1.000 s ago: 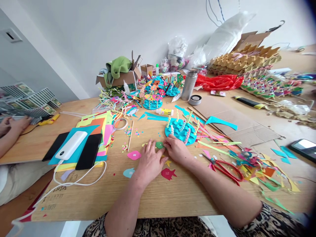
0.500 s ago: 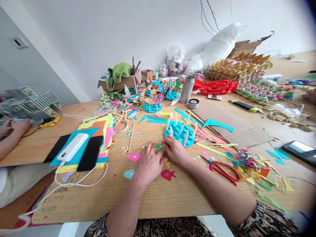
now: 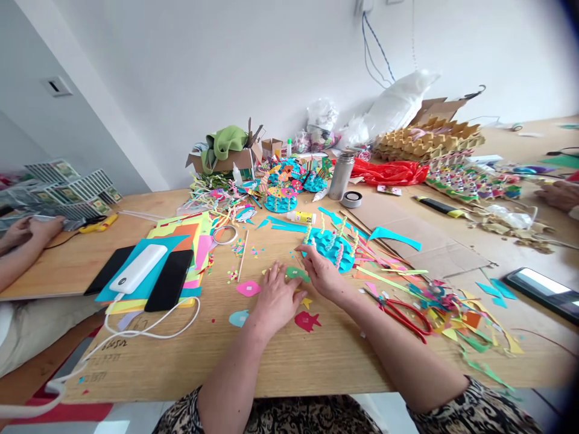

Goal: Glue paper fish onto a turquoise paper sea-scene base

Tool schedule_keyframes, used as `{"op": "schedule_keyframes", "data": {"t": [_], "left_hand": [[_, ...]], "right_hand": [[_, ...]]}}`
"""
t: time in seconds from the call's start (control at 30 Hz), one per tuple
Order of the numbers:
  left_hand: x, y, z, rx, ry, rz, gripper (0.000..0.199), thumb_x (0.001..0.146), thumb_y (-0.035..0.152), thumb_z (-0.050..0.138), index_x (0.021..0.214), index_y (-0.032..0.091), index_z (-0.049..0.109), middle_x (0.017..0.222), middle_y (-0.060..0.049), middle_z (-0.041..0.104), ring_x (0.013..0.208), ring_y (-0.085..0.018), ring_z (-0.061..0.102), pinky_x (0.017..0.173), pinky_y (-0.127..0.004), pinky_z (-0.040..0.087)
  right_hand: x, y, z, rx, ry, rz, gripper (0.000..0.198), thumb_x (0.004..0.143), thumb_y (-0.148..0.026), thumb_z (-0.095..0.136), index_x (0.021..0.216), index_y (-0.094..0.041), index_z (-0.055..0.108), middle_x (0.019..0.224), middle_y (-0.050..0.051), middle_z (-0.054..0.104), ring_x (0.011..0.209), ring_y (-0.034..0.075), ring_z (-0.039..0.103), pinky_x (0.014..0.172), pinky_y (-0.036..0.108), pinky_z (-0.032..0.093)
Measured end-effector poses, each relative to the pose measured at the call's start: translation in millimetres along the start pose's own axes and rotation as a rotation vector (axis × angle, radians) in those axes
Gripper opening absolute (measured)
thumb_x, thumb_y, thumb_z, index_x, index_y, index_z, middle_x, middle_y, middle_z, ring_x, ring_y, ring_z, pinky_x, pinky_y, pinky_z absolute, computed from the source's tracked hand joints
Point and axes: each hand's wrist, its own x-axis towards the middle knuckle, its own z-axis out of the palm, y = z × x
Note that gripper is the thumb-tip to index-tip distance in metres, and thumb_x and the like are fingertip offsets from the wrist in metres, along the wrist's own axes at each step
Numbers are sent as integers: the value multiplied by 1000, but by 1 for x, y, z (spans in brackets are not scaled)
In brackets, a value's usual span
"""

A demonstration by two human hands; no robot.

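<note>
green curved paper piece [image 3: 297, 273] | pink oval paper piece [image 3: 248, 289] | red paper fish [image 3: 307, 322] | black-and-tan fabric sleeve [image 3: 479, 405] shows swirls

Place: craft workroom | You're at: wooden table [image 3: 325, 371], other people's hands [image 3: 46, 228] nearby | Before you: paper fish [image 3: 306, 321], scissors [image 3: 385, 302], glue bottle [image 3: 302, 217], paper scraps [image 3: 473, 319], egg trays [image 3: 427, 143]

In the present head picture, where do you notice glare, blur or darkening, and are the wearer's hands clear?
Head view, right: the right-hand phone shows a white patch, possibly glare, and the corners darken; head view, edges: the co-worker's hand at far right and the striped stack look soft; head view, middle: left hand and right hand are fairly clear.
</note>
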Motion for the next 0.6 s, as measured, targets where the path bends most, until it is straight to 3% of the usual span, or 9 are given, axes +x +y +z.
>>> {"op": "schedule_keyframes", "data": {"t": [0.13,0.33,0.5,0.6], "left_hand": [[0,-1,1,-5,7,2,34,94,42,45,120,27,62,139,-11,49,139,-33,32,110,-54,32],[-1,-1,0,-6,10,9,36,94,42,45,122,27,61,139,-12,49,139,-33,32,111,-53,31],[0,-1,-1,-3,-5,8,35,94,41,46,122,26,61,139,-13,49,139,-33,31,111,-54,31],[0,-1,-1,6,-17,5,36,94,40,46,122,24,61,140,-14,49,139,-34,30,111,-54,30]], "right_hand": [[1,5,4,99,-5,105,30,94,-25,32,121,-16,41,74,-2,51,61,14,54,60,25,44],[5,7,-4,74,-5,146,21,93,-24,35,106,-18,50,72,-2,53,65,13,55,62,24,44],[5,5,-16,-151,-222,85,7,86,-17,51,85,-17,58,79,3,62,71,14,56,64,24,42],[4,3,-16,-343,-340,65,9,86,-13,52,83,-16,60,87,7,64,80,16,58,70,24,42]]}}
